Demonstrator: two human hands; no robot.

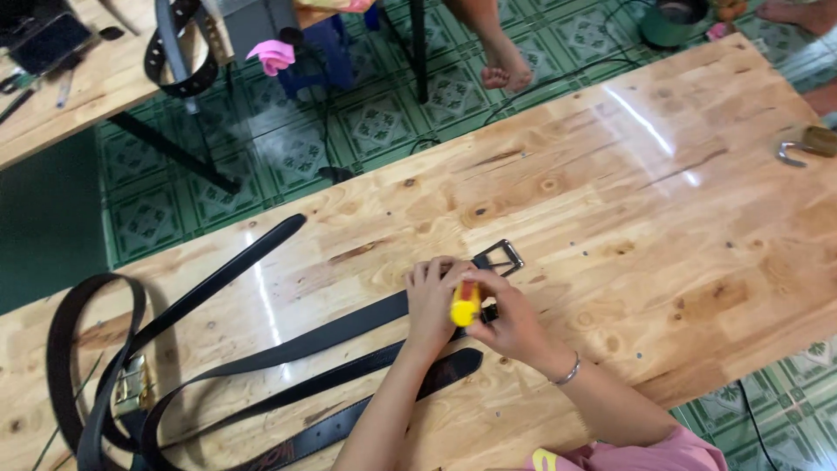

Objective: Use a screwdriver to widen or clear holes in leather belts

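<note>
My right hand [514, 321] is closed around a small yellow-handled tool [465, 305], held upright with its working end pressed down onto the black belt [349, 331]; the tip itself is hidden under my fingers. My left hand [433, 301] lies just beside it, fingers bent and pressed flat on the strap to pin it, gripping nothing. Both hands touch the belt close behind its metal buckle [500, 256], which rests flat on the wooden tabletop [654, 209].

Head view, the only one supplied: the belt runs from the buckle leftward across the tabletop. More black belts [261, 410] lie in loose loops at the left edge, one with a brass-coloured buckle [131, 384]. At the far right sits a small metal fitting [795, 153], well apart from the work. Beyond the tabletop there is green patterned floor tile, a second table with another looped strap [179, 52], and another person's bare foot [506, 68].

Risks noted, as judgement:
- The tool could skid off the smooth strap if pushed at a tilt, scoring the leather or the tabletop.
- My left fingertips sit very near the tool's end; a slip would bring it onto them.
- The strap is held by hand pressure only; should that ease, the belt could shift and the mark land off position.
- The neighbouring belts lie close enough to snag the free length.
</note>
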